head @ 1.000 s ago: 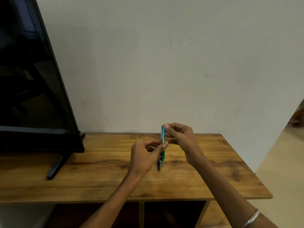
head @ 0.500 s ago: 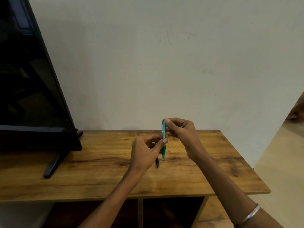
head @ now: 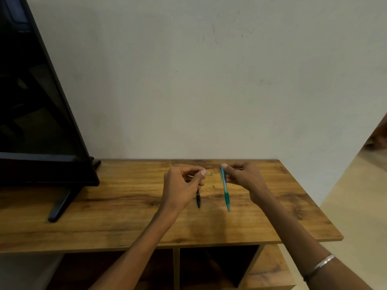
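While pinching black pen (head: 198, 199) in left hand (head: 179, 190) and teal pen (head: 226, 192) in right hand (head: 245, 178), mind light fingertip holds. Might slip, rolling off table (head: 117, 218) toward 6 o'clock.

A black television (head: 37, 105) fills the left end of the wooden cabinet (head: 100, 227), its slanted foot (head: 60, 204) planted toward the front edge. Mid-top, near the back edge, a tiny dark speck (head: 213, 186), possibly a crumb. Behind, a pale wall (head: 209, 80); underneath, two open compartments (head: 217, 266).
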